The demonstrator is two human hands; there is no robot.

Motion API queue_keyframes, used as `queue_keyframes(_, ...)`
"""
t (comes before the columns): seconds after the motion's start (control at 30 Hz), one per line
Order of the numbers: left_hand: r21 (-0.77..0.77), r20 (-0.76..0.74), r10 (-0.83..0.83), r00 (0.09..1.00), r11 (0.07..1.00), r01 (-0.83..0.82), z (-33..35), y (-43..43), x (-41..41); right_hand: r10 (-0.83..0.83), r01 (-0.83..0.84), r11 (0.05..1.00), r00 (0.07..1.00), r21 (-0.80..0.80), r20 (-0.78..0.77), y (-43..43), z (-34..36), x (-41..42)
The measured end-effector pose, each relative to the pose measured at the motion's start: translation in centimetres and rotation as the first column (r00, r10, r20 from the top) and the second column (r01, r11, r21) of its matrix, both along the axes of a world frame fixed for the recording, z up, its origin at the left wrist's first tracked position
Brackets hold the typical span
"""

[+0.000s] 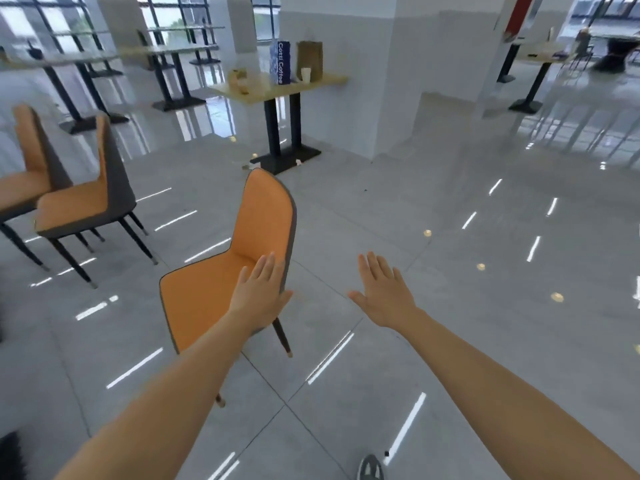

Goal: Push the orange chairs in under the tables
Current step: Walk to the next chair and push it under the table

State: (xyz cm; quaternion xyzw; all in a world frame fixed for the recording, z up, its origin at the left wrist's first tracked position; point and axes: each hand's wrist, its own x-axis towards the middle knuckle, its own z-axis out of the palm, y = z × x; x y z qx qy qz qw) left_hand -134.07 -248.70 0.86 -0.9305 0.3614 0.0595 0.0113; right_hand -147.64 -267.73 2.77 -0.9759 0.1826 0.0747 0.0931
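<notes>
Left arm stretched straight ahead. Left hand (258, 289) flat, fingers straight, grasping nothing, over the orange chair (266, 216) at its backrest edge; I cannot confirm contact. Chair stands on open floor, well short of the table (311, 82) beyond it. Right arm extended, right hand (384, 292) spread wide, holding nothing.

On my feed I count 3 orange chairs (263, 216) (72, 209) (29, 143), 1 left hand (259, 292) and 1 right hand (384, 292), 1 grey shoe (370, 469), and on the nearest table (332, 79) 1 blue Cotti Coffee bag (281, 62), 1 brown paper bag (310, 58) and 1 white cup (305, 74); the blurred tables behind I can't count.
</notes>
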Motion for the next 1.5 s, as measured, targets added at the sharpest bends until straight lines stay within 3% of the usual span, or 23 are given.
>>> queue_keyframes(0.2,-0.004,-0.029,0.208,0.978,0.978,-0.208,1.4,-8.0,8.3,0.17,-0.17,0.985,0.985,0.004,0.003,-9.9,1.8,12.5)
queue_keyframes(0.47,-0.01,-0.034,0.389,0.921,0.921,-0.389,0.4,-13.6,21.8,0.378,-0.378,0.926,0.926,-0.001,0.026,-16.9,0.8,30.4)
queue_keyframes(0.7,-0.082,-0.038,0.571,0.82,0.816,-0.572,-0.1,-15.1,37.6,0.566,-0.565,0.824,0.824,-0.047,0.012,-18.6,1.8,50.3)
queue_keyframes(0.83,-0.11,-0.029,0.687,0.726,0.72,-0.685,0.4,-14.4,43.9,0.699,-0.698,0.715,0.716,-0.045,-0.009,-17.1,2.7,59.9)
queue_keyframes(0.97,-0.065,-0.051,0.794,0.606,0.603,-0.795,0.0,-13.5,47.0,0.813,-0.813,0.582,0.582,-0.006,0.007,-14.7,2.0,67.0)
queue_keyframes(1.13,-0.03,-0.08,0.919,0.386,0.385,-0.922,-1.3,-13.0,47.7,0.934,-0.934,0.353,0.355,0.043,0.037,-10.9,-0.3,72.6)
queue_keyframes(1.3,-0.02,-0.078,0.995,0.067,0.065,-0.998,-2.5,-15.1,47.2,0.999,-0.999,0.031,0.032,0.033,0.031,-8.7,-2.0,76.5)
queue_keyframes(1.5,-0.006,-0.11,0.954,-0.278,-0.28,-0.96,-3.6,-22.8,44.5,0.934,-0.932,-0.348,-0.354,0.097,-0.046,-10.2,-2.7,78.0)
